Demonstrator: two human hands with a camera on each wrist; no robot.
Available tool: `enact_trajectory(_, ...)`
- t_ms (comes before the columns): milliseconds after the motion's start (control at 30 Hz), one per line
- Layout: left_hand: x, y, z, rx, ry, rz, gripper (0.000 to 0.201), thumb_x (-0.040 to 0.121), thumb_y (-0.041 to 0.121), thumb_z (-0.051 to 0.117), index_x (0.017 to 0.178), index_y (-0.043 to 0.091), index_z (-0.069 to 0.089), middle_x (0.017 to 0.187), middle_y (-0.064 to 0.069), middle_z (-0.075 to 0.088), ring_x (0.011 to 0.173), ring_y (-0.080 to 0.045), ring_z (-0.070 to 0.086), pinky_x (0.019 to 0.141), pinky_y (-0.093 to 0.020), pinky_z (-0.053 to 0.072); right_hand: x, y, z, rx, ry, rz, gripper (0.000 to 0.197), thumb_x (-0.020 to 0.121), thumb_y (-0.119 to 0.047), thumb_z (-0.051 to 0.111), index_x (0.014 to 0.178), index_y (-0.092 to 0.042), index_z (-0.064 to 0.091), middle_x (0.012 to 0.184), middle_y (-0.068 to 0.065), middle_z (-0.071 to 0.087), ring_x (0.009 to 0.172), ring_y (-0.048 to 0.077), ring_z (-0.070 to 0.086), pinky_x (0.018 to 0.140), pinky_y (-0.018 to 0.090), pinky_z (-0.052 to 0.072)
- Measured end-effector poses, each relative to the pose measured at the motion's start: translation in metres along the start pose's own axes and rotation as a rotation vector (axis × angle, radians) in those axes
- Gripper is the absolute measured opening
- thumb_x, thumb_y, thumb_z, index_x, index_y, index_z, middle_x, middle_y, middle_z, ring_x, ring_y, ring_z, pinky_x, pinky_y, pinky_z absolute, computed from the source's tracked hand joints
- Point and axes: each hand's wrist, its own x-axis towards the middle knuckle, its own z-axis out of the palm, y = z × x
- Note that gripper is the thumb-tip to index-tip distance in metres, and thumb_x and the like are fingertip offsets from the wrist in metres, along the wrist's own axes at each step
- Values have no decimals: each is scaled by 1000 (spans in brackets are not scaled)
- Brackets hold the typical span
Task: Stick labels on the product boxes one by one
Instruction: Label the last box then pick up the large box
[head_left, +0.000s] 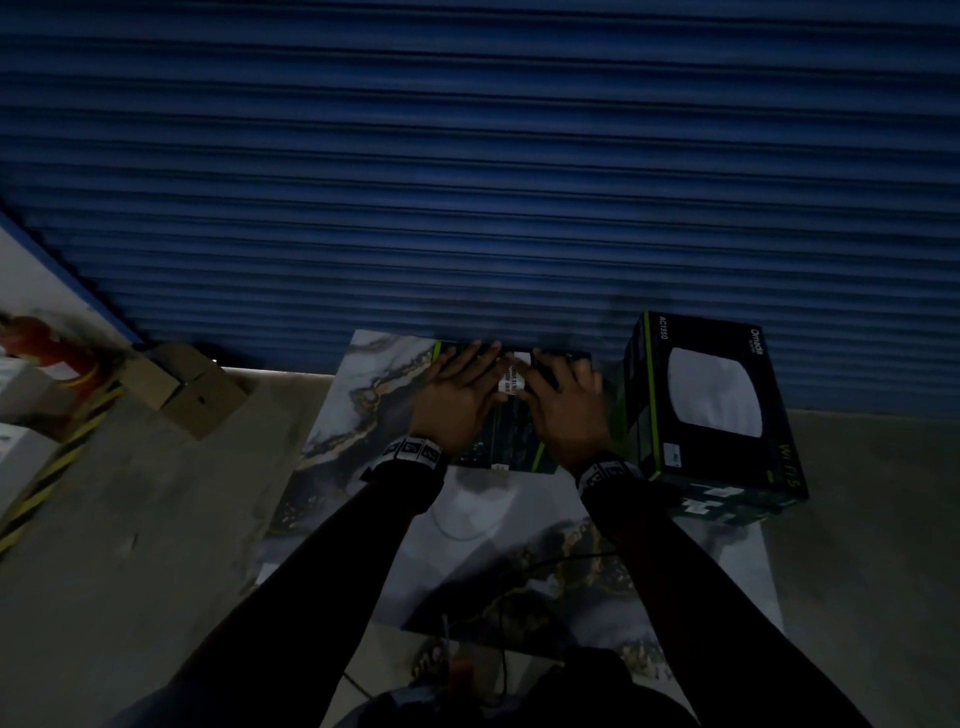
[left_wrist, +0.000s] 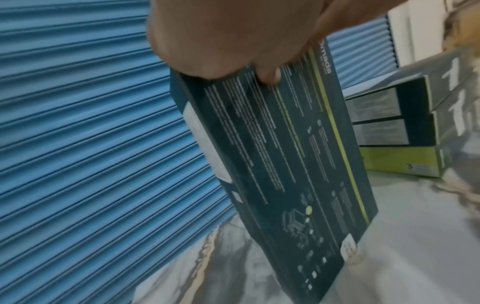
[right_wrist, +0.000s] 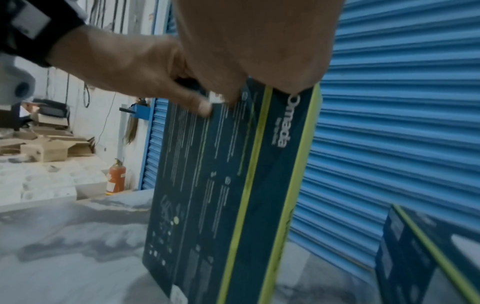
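Observation:
A dark teal product box (head_left: 511, 441) with lime stripes stands on edge on a marble-patterned mat (head_left: 363, 395), close to the shutter. A white label (head_left: 514, 371) lies over the box's top edge between my hands. My left hand (head_left: 465, 384) grips the top left of the box (left_wrist: 280, 164), its thumb (left_wrist: 269, 77) on the near face. My right hand (head_left: 563, 400) grips the top right of the box (right_wrist: 221, 195). A sliver of the label (right_wrist: 217, 98) shows beside the left thumb (right_wrist: 203, 107). Most of the label is hidden by my fingers.
A stack of like boxes (head_left: 711, 415) stands just right of my right hand on the mat. The blue roller shutter (head_left: 467, 182) rises right behind the box. Brown cartons (head_left: 182, 389) and a red fire extinguisher (right_wrist: 116, 176) lie off to the left on the concrete floor.

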Motion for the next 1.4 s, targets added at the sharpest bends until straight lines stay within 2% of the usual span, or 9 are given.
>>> enact_trajectory(233,2,7,-17,-64,-97,-46,58,101,35,60,153,13,46,156,-8,47,144,-28,44,120,-49,33,9,-3,-15,63,-98,40,53,85,-31,75,132,-18,57,127,4,55,101,33,49,79,42,39)
enact_trajectory(367,13,0,-28,-91,-184,-70,61,102,31,58,153,2,41,155,-19,46,142,-35,45,124,-45,27,26,-1,-19,29,-234,77,68,77,-30,79,136,-10,54,132,12,55,109,38,52,87,46,45)
enact_trajectory(467,23,-1,-41,-69,-354,-104,72,102,26,55,160,1,20,165,-23,22,153,-38,23,128,-42,13,30,6,-21,-90,-334,97,82,74,-34,81,144,-8,48,138,17,54,118,43,47,95,49,41)
enact_trajectory(567,31,6,-51,-19,-485,-179,83,100,22,59,162,2,7,168,-24,8,156,-39,9,128,-42,4,35,7,-28,-135,-365,86,77,80,-35,78,145,-7,47,136,17,55,123,42,45,99,48,38)
enact_trajectory(733,36,15,-69,81,-582,-164,92,94,24,67,161,2,9,164,-24,19,151,-40,20,125,-45,18,31,1,-36,-103,-396,66,76,86,-29,70,152,-6,38,144,18,47,133,39,42,114,46,31)
enact_trajectory(900,31,18,-79,59,-482,-164,81,90,32,66,157,6,28,153,-21,34,139,-40,34,109,-49,42,20,-8,-65,-95,-248,34,65,70,-21,80,128,-1,59,126,22,59,118,42,55,105,49,42)
enact_trajectory(1000,40,29,-88,64,-341,-173,66,85,34,70,142,9,47,138,-16,45,125,-37,44,95,-50,51,20,-2,-83,-110,-149,13,74,60,-23,83,126,-1,57,120,22,57,111,42,54,101,50,44)
enact_trajectory(1200,69,76,-115,163,-103,-109,49,77,23,72,122,11,58,117,-12,55,109,-33,52,84,-45,46,18,27,-121,-238,36,73,57,68,-2,68,123,-8,54,114,14,54,105,36,52,102,46,40)
enact_trajectory(1400,92,149,-104,159,-51,-68,53,75,21,73,124,12,56,124,-11,53,111,-33,51,84,-45,42,-19,90,-155,-332,159,86,54,75,-12,65,127,-8,52,116,16,53,107,36,50,104,48,37)
